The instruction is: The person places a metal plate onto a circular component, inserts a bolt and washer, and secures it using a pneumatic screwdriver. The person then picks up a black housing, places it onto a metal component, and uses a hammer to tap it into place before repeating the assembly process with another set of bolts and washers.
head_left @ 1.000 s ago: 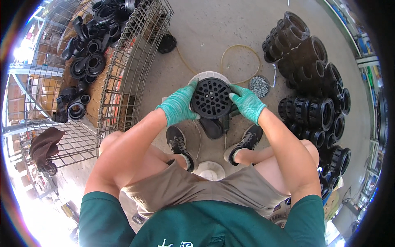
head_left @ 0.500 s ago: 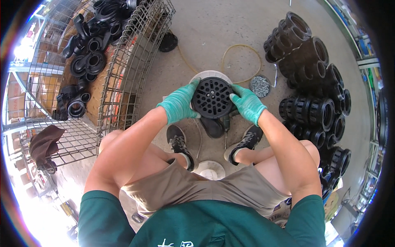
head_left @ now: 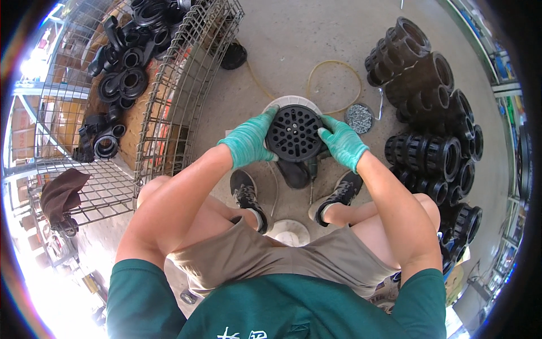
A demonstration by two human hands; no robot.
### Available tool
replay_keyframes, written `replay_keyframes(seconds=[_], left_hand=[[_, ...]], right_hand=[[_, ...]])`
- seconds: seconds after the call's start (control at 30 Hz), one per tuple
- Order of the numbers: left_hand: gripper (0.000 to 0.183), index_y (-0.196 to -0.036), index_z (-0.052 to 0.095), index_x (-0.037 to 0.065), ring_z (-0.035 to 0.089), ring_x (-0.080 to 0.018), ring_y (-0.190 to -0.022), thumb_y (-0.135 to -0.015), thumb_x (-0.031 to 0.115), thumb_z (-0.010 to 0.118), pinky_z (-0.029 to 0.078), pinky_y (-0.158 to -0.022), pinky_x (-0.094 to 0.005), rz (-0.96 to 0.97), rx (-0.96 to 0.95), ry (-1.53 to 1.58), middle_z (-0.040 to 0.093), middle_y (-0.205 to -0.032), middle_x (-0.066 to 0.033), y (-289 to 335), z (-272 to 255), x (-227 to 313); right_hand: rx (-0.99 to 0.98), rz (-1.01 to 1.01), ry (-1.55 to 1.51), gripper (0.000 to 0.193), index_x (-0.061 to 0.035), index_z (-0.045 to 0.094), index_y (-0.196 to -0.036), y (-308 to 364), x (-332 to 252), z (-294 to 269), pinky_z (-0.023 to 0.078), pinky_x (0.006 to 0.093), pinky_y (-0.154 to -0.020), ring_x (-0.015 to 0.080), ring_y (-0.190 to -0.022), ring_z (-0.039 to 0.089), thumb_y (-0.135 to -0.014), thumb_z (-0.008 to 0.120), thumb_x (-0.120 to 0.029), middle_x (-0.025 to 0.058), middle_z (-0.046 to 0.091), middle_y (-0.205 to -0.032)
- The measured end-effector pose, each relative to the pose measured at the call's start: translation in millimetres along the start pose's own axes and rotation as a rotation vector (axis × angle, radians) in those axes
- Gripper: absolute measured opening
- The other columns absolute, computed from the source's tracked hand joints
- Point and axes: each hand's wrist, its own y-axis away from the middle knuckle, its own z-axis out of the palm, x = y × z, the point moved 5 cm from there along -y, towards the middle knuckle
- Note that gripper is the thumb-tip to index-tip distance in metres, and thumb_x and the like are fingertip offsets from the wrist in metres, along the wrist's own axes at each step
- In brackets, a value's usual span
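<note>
Between my two gloved hands is a black round drain grate (head_left: 293,134), its face full of holes and slots, with small shiny screw heads near its middle. My left hand (head_left: 252,137), in a green glove, is closed on its left edge. On the right edge my right hand (head_left: 342,144) grips it, thumb near the rim. A white round surface (head_left: 294,100) shows behind the grate's far edge. Below it a dark power drill (head_left: 312,168) and a black rounded part (head_left: 294,176) are partly hidden.
At the left stands a wire cage (head_left: 175,90) holding many black pipe fittings (head_left: 133,83). Stacks of black ribbed fittings (head_left: 420,152) line the right side. A round container of screws (head_left: 359,118) sits on the floor by a yellow hose (head_left: 334,62). A brown cloth (head_left: 63,195) hangs at left.
Almost nothing differs. The grate and both hands appear a few pixels further right, as does the surrounding floor; the grip is the same.
</note>
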Motion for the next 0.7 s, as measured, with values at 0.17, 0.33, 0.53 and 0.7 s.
replay_keyframes(seconds=[0.17,0.33,0.53,0.7], left_hand=[[0.124,-0.157,0.017,-0.001,0.041,-0.0301,-0.142,-0.061,0.015,0.094,0.034,-0.119,-0.0367,-0.039,-0.079,0.286,0.038,-0.155,-0.0203,-1.9,3.0,0.9],[0.116,-0.157,0.02,0.001,0.035,-0.0337,-0.145,-0.066,0.016,0.092,0.03,-0.121,-0.0377,0.097,0.154,0.046,0.036,-0.157,-0.0182,9.3,-28.0,19.0],[0.09,-0.154,0.033,0.007,0.045,-0.0325,-0.138,-0.08,0.018,0.083,0.04,-0.113,-0.0412,0.227,0.398,0.021,0.045,-0.151,-0.0149,9.0,-67.5,55.3],[0.083,-0.152,0.036,0.009,0.05,-0.032,-0.133,-0.082,0.015,0.08,0.043,-0.11,-0.0415,0.276,0.373,-0.001,0.051,-0.146,-0.0157,-0.9,-72.4,68.4]], right_hand=[[0.003,0.028,0.005,0.049,0.0022,0.046,-0.144,4.9,-6.2,-3.5,0.046,0.0357,-0.101,0.0282,-0.115,0.063,-0.1,0.056,-0.019,0.0239,0.063,-0.13],[0.213,0.029,-0.125,0.051,0.0035,0.049,-0.14,8.8,-9.2,-39.3,0.045,0.0397,-0.103,0.0373,-0.119,0.061,-0.1,0.057,-0.026,0.0288,0.06,-0.13],[0.419,0.23,-0.397,0.024,0.0004,0.064,-0.119,8.4,29.3,-138.7,0.058,0.0306,-0.074,0.0189,-0.087,0.069,-0.096,0.061,-0.008,0.0127,0.069,-0.107],[0.284,0.282,0.151,0.026,-0.0035,0.07,-0.112,-31.7,162.7,-122.5,0.054,0.0369,-0.089,0.0268,-0.096,0.07,-0.087,0.068,-0.01,0.0156,0.073,-0.108]])
